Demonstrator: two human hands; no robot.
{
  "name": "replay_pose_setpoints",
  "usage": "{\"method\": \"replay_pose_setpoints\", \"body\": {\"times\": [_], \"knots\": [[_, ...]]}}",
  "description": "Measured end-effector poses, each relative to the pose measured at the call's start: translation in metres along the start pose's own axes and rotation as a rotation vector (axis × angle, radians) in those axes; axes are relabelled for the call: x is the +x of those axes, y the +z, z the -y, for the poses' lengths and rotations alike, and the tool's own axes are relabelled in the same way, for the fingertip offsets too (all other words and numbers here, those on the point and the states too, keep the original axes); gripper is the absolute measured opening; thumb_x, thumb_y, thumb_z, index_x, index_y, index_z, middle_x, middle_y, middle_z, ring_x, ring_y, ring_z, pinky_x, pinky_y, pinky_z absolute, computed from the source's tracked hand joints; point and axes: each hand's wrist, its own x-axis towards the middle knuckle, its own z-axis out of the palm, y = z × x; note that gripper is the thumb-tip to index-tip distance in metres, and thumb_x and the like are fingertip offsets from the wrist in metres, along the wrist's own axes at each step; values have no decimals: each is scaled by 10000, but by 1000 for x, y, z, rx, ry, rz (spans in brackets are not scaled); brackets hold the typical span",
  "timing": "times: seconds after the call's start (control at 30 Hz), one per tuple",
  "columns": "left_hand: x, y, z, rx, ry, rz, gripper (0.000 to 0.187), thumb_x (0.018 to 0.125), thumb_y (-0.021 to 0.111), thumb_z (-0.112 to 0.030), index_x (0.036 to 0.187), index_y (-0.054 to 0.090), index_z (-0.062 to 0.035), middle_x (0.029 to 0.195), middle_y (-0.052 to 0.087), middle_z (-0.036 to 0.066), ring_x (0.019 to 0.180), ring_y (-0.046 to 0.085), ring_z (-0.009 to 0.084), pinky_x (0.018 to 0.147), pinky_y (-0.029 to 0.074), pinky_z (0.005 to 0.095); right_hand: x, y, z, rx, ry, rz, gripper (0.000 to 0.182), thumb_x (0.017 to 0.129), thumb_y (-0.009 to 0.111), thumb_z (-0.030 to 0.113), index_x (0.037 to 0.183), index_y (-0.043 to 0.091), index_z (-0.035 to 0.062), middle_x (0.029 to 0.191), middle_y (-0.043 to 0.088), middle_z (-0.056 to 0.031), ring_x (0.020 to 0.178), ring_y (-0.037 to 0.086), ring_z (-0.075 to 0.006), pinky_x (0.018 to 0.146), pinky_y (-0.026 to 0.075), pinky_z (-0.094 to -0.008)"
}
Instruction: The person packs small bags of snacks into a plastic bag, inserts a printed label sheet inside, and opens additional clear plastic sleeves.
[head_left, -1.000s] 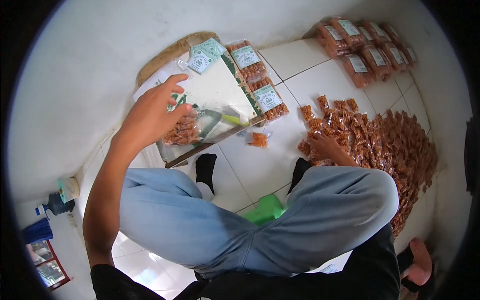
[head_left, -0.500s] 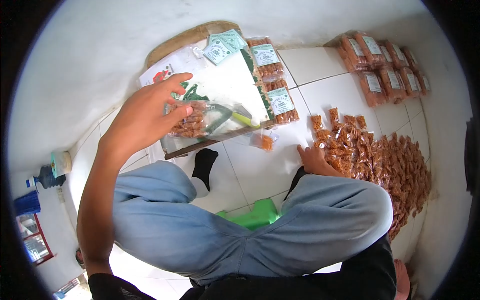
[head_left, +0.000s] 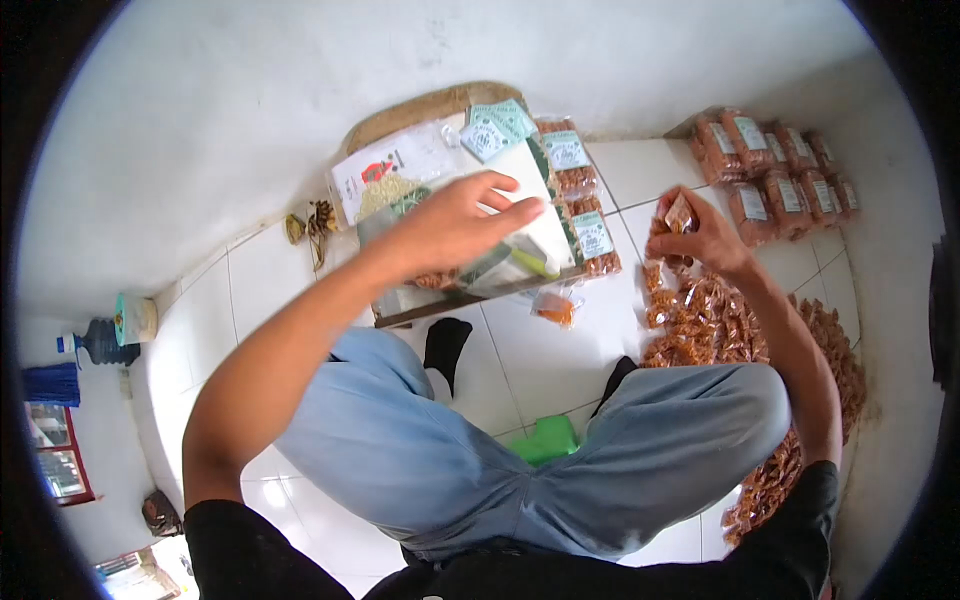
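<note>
My left hand [head_left: 470, 222] hovers over the low white-topped board [head_left: 515, 165], fingers apart and nothing visible in them. Under its wrist lies a clear plastic bag with brown snack packets [head_left: 436, 280], mostly hidden by my forearm. A yellow-green handled tool [head_left: 533, 262] rests on the board beside the bag. My right hand [head_left: 712, 238] is raised above the far end of a large pile of small snack packets [head_left: 715, 325]. Its fingers are closed round a few small snack packets [head_left: 680, 215] in shiny clear wrap.
Labelled full packs [head_left: 592, 240] stand along the board's right edge, and light green labels [head_left: 497, 128] lie at its top. More labelled packs [head_left: 785, 180] are stacked by the right wall. A small orange packet [head_left: 555, 306] sits on the tiles near a green object [head_left: 545, 440].
My right hand has risen from the floor by the pile and now holds small snack packets. The left hand has moved right, away from the bag. The whole view has shifted slightly.
</note>
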Motion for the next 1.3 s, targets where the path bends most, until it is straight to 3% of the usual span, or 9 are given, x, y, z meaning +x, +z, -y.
{"method": "replay_pose_setpoints", "body": {"times": [0.2,0.5,0.57,0.77,0.83,1.0,1.1,1.23,1.3], "knots": [[3,40,-43,-1137,155,368,925,884,391,-771,1417,368,-16,1314,516,110,1208,521,218,1045,416,408,-16,78,121,246,-276,-23,468,820,762,77,1182,468,47,1003,640,-80,899,629,-130,747,533,-276],[12,31,-48,-934,38,459,861,868,298,-820,1279,556,-109,1089,638,62,942,643,202,804,550,369,-13,99,106,175,-425,-176,439,933,627,170,1289,424,12,1029,589,-75,947,574,-127,816,490,-287],[10,29,-49,-1095,0,371,785,900,310,-777,1084,620,-80,890,666,58,774,666,162,704,573,320,-11,92,105,276,-363,-273,392,979,555,233,1284,441,15,1063,539,-69,943,553,-124,827,467,-276],[24,20,-36,-1195,-3,329,765,898,376,-750,1104,628,-59,966,696,112,796,673,218,707,567,363,0,74,103,302,-452,-409,438,1034,452,322,1341,413,13,1028,525,-76,846,547,-111,768,474,-280],[27,18,-32,-1265,-26,329,775,897,368,-756,1103,630,-57,960,699,115,794,673,215,708,560,364,-4,79,108,190,-415,-462,596,1016,447,470,1407,356,29,924,531,-54,731,550,-89,622,458,-230],[31,16,-33,-1249,-23,381,791,894,343,-769,1111,632,-65,966,698,115,827,672,207,730,548,353,2,74,91,-271,-568,-463,656,943,646,323,1432,315,36,802,582,-92,656,575,-139,598,475,-282],[34,17,-32,-1257,14,312,800,897,326,-773,1109,633,-65,965,697,111,850,672,197,732,538,339,-1,76,104,42,-305,-424,721,890,718,325,1423,326,39,776,580,-95,622,569,-160,597,476,-295],[33,21,-44,-1251,33,112,811,923,261,-757,1181,609,-71,1062,666,86,868,614,194,733,479,329,0,91,101,-299,-483,-439,742,865,750,313,1409,330,31,815,628,-95,629,585,-119,571,472,-268],[37,26,-33,-1138,102,100,805,938,238,-742,1177,592,-60,1049,658,84,864,611,181,726,478,314,1,105,107,39,-295,-375,751,878,735,324,1400,311,-11,891,648,-119,661,606,-125,590,491,-266]]}}
